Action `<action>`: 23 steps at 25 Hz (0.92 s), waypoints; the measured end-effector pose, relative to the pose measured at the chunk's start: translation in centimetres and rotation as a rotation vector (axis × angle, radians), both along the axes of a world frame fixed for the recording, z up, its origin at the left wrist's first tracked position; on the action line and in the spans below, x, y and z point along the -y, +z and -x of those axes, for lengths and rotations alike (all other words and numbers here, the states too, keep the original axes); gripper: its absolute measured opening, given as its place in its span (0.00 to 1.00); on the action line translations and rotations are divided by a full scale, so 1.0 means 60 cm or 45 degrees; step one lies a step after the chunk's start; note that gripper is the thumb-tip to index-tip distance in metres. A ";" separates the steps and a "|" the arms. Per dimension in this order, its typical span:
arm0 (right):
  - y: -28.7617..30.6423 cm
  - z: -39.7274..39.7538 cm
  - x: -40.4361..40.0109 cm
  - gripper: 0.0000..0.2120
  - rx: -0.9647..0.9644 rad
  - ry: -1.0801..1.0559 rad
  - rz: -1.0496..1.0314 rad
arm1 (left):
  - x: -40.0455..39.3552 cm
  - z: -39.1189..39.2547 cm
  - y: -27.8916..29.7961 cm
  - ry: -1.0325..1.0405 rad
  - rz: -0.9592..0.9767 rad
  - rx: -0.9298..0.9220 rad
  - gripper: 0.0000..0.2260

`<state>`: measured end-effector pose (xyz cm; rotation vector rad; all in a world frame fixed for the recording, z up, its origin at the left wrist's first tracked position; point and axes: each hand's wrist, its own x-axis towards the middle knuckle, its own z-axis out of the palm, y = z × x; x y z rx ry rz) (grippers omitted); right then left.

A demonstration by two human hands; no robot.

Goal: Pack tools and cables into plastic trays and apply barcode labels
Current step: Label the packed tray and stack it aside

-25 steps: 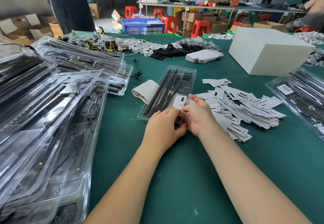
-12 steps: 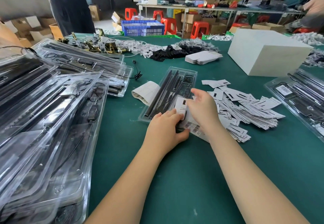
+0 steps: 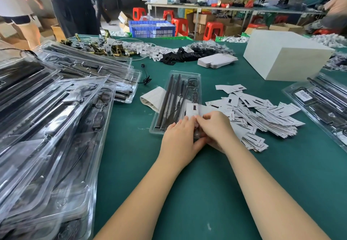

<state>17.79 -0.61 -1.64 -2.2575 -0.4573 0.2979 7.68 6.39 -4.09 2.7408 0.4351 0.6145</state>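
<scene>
While both hands meet at the near end of the clear tray (image 3: 175, 97), the left hand (image 3: 178, 142) and right hand (image 3: 216, 129) pinch a white label card (image 3: 194, 109) over it; the loose label pile (image 3: 262, 115) lies just right, on the green table (image 3: 187, 192).

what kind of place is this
Most likely a small packing workshop: stacks of clear plastic blister trays holding black tools, a heap of white paper label cards on the green table, and brown cardboard cartons behind.
</scene>
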 end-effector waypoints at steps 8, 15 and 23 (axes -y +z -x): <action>0.013 0.008 0.008 0.14 -0.295 0.087 -0.117 | -0.009 0.020 -0.005 -0.131 0.488 0.282 0.45; 0.006 0.004 0.003 0.13 -0.525 -0.023 -0.499 | -0.002 0.011 -0.007 -0.081 0.589 0.425 0.41; -0.002 0.000 -0.001 0.13 -0.620 -0.192 -0.893 | -0.004 0.015 0.009 0.360 0.901 0.654 0.24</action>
